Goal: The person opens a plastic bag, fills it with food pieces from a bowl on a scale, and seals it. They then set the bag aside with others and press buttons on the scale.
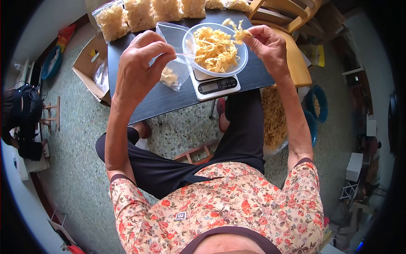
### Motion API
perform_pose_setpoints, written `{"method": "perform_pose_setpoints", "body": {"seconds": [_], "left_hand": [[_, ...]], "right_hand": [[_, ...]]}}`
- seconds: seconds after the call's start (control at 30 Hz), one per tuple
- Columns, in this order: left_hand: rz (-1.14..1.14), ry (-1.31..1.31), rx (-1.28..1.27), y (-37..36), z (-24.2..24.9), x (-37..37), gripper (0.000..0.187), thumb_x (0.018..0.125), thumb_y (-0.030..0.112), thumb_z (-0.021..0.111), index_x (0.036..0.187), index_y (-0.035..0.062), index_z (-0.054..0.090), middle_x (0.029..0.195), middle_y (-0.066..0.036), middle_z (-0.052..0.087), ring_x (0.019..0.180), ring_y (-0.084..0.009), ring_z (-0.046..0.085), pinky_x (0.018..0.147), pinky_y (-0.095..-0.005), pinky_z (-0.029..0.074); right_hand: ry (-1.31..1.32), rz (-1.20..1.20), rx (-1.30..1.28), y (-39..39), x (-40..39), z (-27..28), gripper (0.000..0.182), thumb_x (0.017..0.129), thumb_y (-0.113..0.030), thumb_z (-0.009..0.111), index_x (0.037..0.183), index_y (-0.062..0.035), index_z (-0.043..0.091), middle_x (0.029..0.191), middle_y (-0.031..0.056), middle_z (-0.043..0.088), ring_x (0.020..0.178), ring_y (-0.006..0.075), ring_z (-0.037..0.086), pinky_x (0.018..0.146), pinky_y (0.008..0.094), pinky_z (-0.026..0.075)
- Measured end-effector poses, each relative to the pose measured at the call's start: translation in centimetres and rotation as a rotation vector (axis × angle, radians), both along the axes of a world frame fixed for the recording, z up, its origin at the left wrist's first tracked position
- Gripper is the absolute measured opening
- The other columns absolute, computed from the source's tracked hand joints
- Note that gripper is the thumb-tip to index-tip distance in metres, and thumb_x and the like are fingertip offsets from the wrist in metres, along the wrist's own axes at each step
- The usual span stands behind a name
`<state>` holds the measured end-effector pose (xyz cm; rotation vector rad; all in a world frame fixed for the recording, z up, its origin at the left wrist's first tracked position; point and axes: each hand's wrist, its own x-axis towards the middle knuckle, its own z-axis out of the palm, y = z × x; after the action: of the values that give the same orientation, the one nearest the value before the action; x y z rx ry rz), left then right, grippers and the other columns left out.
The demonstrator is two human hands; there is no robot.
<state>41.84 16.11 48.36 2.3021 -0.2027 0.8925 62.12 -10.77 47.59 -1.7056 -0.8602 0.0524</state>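
My left hand [148,57] pinches the edge of a clear zip bag [179,70], which hangs over the dark table with a few pale yellow dried pieces [169,77] at its bottom. A round clear plastic bowl [243,59] full of yellow dried strips [215,48] sits on a white kitchen scale [218,86], just right of the bag. Beyond the bowl's right rim, my right hand [266,42] holds some dried strips [237,31] between thumb and fingers.
Several filled bags [141,15] line the far edge of the dark table [148,103]. A cardboard box [89,67] stands at left, a wooden chair [296,63] at right. Below it lies a large bag of dried strips [273,116] near blue basins [319,101].
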Motion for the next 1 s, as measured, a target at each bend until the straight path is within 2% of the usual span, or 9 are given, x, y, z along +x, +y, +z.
{"method": "perform_pose_setpoints", "body": {"seconds": [0.07, 0.13, 0.3, 0.53, 0.6, 0.63, 0.77, 0.87, 1.0], "left_hand": [[-0.006, -0.002, 0.015, 0.1, 0.0, 0.0, 0.011, 0.083, 0.006, 0.08, 0.091, 0.0023, 0.074, 0.089, -0.008, 0.065, 0.083, -0.0229, 0.066, 0.074, -0.0345, 0.053], [-0.015, -0.005, 0.029, 0.2, -0.1, 0.2, 0.011, 0.084, 0.005, 0.08, 0.092, 0.0008, 0.074, 0.09, -0.007, 0.065, 0.082, -0.0195, 0.067, 0.073, -0.0312, 0.053], [-0.025, -0.017, 0.032, -0.3, -0.9, 0.4, 0.011, 0.082, 0.002, 0.08, 0.091, 0.0014, 0.074, 0.09, -0.008, 0.066, 0.083, -0.0236, 0.066, 0.074, -0.034, 0.053], [-0.049, -0.076, 0.01, -1.0, -1.3, 0.7, 0.01, 0.081, 0.008, 0.08, 0.088, 0.0039, 0.074, 0.088, -0.011, 0.066, 0.086, -0.0316, 0.066, 0.076, -0.0411, 0.053], [-0.042, -0.079, 0.007, -0.8, -1.1, 0.6, 0.01, 0.08, 0.007, 0.08, 0.087, 0.0038, 0.074, 0.088, -0.011, 0.066, 0.086, -0.0313, 0.066, 0.077, -0.041, 0.053], [-0.04, -0.08, 0.004, -0.7, -1.0, 0.5, 0.01, 0.079, 0.006, 0.08, 0.087, 0.0038, 0.074, 0.088, -0.011, 0.066, 0.086, -0.031, 0.066, 0.077, -0.0408, 0.053], [-0.019, -0.107, 0.005, -0.5, -0.1, -0.2, 0.011, 0.077, 0.004, 0.082, 0.085, 0.0038, 0.074, 0.087, -0.01, 0.065, 0.084, -0.0296, 0.066, 0.075, -0.0396, 0.052], [0.01, -0.176, 0.008, 0.2, 0.8, -0.7, 0.015, 0.077, 0.002, 0.084, 0.089, 0.0022, 0.076, 0.086, -0.007, 0.064, 0.081, -0.0204, 0.066, 0.07, -0.0304, 0.052], [0.043, -0.154, 0.031, 1.2, 0.4, -0.5, 0.012, 0.079, 0.003, 0.083, 0.089, 0.0019, 0.076, 0.087, -0.005, 0.065, 0.08, -0.0176, 0.065, 0.071, -0.0289, 0.051]], "right_hand": [[0.255, 0.067, 0.034, -0.6, 0.3, 0.4, 0.022, 0.093, -0.016, 0.079, 0.109, -0.0026, 0.071, 0.095, 0.0022, 0.067, 0.065, 0.0056, 0.054, 0.054, 0.0209, 0.045], [0.761, 0.128, 0.399, 0.1, 0.3, 0.0, 0.026, 0.093, -0.013, 0.079, 0.113, -0.001, 0.068, 0.092, 0.0025, 0.066, 0.064, 0.004, 0.052, 0.05, 0.0194, 0.04], [0.841, 0.108, 0.449, 2.2, -2.3, 1.2, 0.025, 0.093, -0.012, 0.078, 0.113, -0.0015, 0.068, 0.087, 0.002, 0.066, 0.063, 0.0041, 0.053, 0.05, 0.0184, 0.039], [0.171, 0.042, 0.244, 7.6, -8.1, 2.9, 0.018, 0.095, -0.013, 0.077, 0.104, -0.0023, 0.066, 0.078, -0.0003, 0.065, 0.057, 0.0032, 0.053, 0.05, 0.0185, 0.041], [-0.194, 0.027, 0.03, 8.5, -8.2, 2.2, 0.023, 0.09, -0.016, 0.08, 0.104, -0.0004, 0.071, 0.083, 0.0036, 0.07, 0.063, 0.0078, 0.061, 0.057, 0.0245, 0.051], [-0.195, 0.083, -0.169, 8.0, -8.6, 2.9, 0.022, 0.089, -0.016, 0.081, 0.103, -0.0013, 0.073, 0.087, 0.0038, 0.072, 0.064, 0.0091, 0.063, 0.06, 0.0258, 0.052], [-0.233, -0.022, -0.08, 7.2, -8.5, 3.1, 0.017, 0.092, -0.017, 0.079, 0.1, -0.0018, 0.075, 0.085, 0.0052, 0.072, 0.066, 0.0103, 0.063, 0.059, 0.0268, 0.05], [-0.194, -0.125, -0.018, 5.2, -6.3, 2.5, 0.015, 0.094, -0.017, 0.077, 0.1, -0.0031, 0.076, 0.081, 0.003, 0.072, 0.067, 0.0091, 0.062, 0.062, 0.0269, 0.051], [-0.231, -0.177, -0.192, 1.4, -3.1, 1.2, 0.014, 0.094, -0.016, 0.076, 0.101, -0.0045, 0.076, 0.079, 0.0003, 0.071, 0.068, 0.0083, 0.06, 0.064, 0.0257, 0.051]]}}
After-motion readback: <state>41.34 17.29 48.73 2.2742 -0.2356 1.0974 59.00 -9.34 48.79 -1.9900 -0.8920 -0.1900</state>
